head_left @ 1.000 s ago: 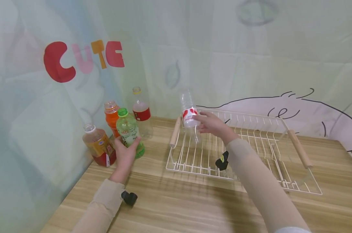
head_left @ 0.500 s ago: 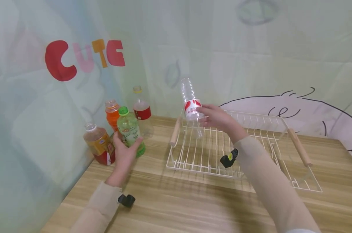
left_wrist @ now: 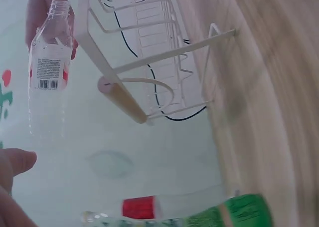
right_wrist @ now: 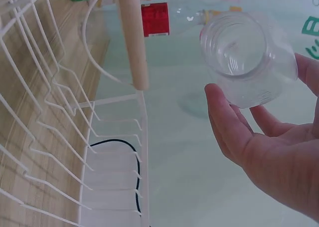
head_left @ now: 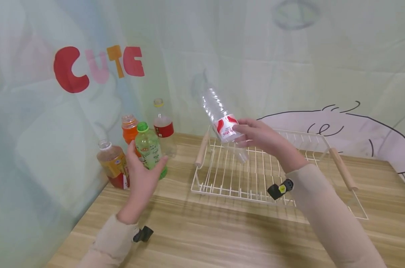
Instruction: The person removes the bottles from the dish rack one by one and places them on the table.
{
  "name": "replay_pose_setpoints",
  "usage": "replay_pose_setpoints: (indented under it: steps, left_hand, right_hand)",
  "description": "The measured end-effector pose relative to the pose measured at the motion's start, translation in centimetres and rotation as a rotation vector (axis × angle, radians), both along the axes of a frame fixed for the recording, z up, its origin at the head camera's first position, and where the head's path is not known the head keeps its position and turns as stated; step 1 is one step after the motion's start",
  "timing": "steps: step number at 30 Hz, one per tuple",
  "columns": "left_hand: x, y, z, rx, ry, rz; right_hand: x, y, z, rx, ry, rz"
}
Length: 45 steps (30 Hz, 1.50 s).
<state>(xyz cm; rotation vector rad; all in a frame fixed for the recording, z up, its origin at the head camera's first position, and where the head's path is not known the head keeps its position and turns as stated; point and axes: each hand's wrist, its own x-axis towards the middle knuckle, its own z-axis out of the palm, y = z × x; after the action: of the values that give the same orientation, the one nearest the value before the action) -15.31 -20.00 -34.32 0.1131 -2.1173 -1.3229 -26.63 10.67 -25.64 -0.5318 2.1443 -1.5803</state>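
My right hand (head_left: 266,136) grips a clear plastic bottle (head_left: 217,104) with a red-and-white label, above the left part of a white wire rack (head_left: 222,191). The bottle hangs tilted, its narrow neck pointing down and right. In the left wrist view that bottle (left_wrist: 48,97) shows a barcode on its label. My left hand (head_left: 142,182) stands beside a green bottle (head_left: 149,149), thumb and fingers spread apart. The left wrist view shows the left thumb (left_wrist: 20,161) away from the green bottle (left_wrist: 249,210).
Around the green bottle stand a brown drink bottle (head_left: 112,163), an orange bottle (head_left: 129,128) and a clear bottle with a red label (head_left: 163,130). Wooden handles (head_left: 202,150) flank the rack on the wooden table (head_left: 189,230). A printed cloth (head_left: 256,67) hangs behind.
My right hand has lifted the clear bottle and moved it right, tilting it further. My left hand has shifted slightly up beside the green bottle, which stays standing.
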Motion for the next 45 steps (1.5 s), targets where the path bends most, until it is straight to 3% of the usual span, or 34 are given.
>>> replay_pose_setpoints:
  steps: [4, 10, 13, 16, 21, 27, 30, 38, 45]
  left_hand:
    - [0.7, 1.0, 1.2, -0.136, 0.117, -0.001]
    - [2.0, 2.5, 3.0, -0.333, 0.197, -0.059]
    - [2.3, 3.2, 3.6, -0.457, 0.251, -0.099]
    - [2.6, 3.9, 4.0, -0.569, 0.259, -0.143]
    - [2.7, 4.8, 4.2, -0.721, 0.251, -0.212]
    - [2.9, 5.5, 3.7, -0.832, 0.414, -0.243]
    - [3.0, 5.7, 3.6, -0.863, 0.458, -0.251]
    - [3.6, 6.3, 3.3, -0.989, 0.491, -0.334]
    - [4.4, 6.8, 3.0, -1.11, 0.38, -0.367]
  right_hand:
    - [1.3, 0.4, 0.2, -0.001, 0.018, 0.048]
    - [3.2, 1.1, 0.4, 0.009, 0.054, 0.11]
    - [4.1, 1.4, 0.3, 0.029, 0.057, 0.132]
    - [4.9, 1.6, 0.1, 0.04, 0.054, 0.159]
    - [5.9, 1.9, -0.3, 0.06, 0.073, 0.188]
    - [7.2, 2.1, -0.8, 0.103, 0.071, 0.252]
    - [7.6, 2.2, -1.1, 0.129, 0.071, 0.274]
    - [8.3, 2.4, -2.4, 0.134, 0.078, 0.331]
    - [8.9, 2.5, -3.0, 0.163, 0.082, 0.374]
